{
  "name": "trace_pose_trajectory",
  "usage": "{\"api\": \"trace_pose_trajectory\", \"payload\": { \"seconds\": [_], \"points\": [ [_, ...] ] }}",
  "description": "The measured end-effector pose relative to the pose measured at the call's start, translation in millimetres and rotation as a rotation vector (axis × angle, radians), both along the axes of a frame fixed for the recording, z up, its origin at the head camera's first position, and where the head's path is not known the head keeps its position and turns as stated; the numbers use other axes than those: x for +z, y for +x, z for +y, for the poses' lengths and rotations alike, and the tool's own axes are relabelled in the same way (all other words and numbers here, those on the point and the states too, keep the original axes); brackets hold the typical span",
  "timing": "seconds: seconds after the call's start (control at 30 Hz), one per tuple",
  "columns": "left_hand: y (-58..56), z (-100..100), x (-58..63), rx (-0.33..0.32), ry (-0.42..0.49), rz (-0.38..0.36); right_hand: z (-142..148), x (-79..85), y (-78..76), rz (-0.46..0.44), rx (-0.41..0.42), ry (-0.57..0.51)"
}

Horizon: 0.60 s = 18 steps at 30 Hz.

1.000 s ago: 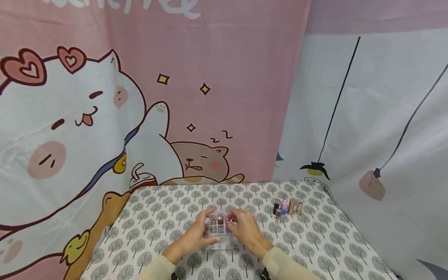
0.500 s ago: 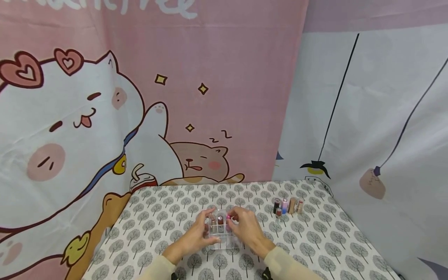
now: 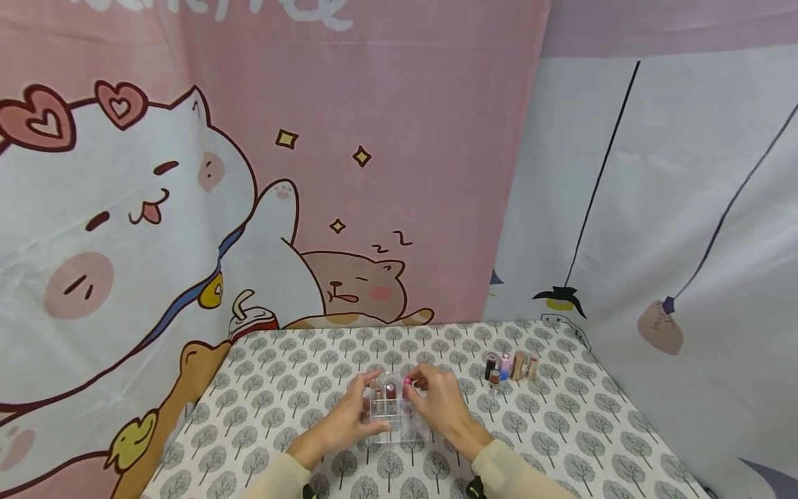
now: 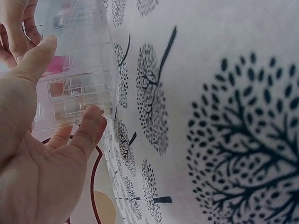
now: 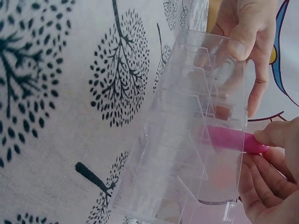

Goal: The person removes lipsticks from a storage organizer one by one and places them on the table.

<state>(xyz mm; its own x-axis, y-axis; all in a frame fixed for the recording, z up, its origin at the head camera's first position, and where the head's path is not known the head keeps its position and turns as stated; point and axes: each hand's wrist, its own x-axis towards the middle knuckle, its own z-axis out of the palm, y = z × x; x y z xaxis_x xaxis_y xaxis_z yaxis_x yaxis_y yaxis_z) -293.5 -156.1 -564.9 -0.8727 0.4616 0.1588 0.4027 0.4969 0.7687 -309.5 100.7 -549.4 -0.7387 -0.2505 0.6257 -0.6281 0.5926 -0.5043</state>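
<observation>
A clear plastic lipstick organizer (image 3: 386, 419) with several compartments stands on the patterned cloth. My left hand (image 3: 344, 418) grips its left side, thumb at the front and fingers along the side wall. With thumb and fingers my right hand (image 3: 444, 403) pinches the top end of a bright pink lipstick tube (image 5: 229, 140). The tube's lower part is inside a back compartment of the organizer, seen through the clear walls in the right wrist view. Two more lipsticks sit in the back row to its left: a brown-red one (image 3: 391, 391) and a paler one (image 3: 377, 396).
Back right on the cloth stands a group of lipsticks: a black one (image 3: 490, 366), a pink-and-blue one (image 3: 505, 366), a tan one (image 3: 518, 365), a beige one (image 3: 533, 367) and a short brown-red one (image 3: 494, 379). Cartoon-printed curtains (image 3: 436, 173) hang behind the table.
My right hand and the top of the pink lipstick have shifted slightly up and away from me. My left hand stays on the organizer.
</observation>
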Motion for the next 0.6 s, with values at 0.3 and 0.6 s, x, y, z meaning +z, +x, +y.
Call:
{"api": "trace_pose_trajectory", "payload": {
  "seconds": [0.3,0.6],
  "points": [
    [-0.3,-0.2,1.6,-0.008,0.004,-0.004,1.2,4.5,2.3,0.054,-0.017,-0.019],
    [0.0,-0.5,0.6,-0.02,0.016,-0.001,0.6,9.7,5.7,0.131,-0.023,-0.016]
  ]
}}
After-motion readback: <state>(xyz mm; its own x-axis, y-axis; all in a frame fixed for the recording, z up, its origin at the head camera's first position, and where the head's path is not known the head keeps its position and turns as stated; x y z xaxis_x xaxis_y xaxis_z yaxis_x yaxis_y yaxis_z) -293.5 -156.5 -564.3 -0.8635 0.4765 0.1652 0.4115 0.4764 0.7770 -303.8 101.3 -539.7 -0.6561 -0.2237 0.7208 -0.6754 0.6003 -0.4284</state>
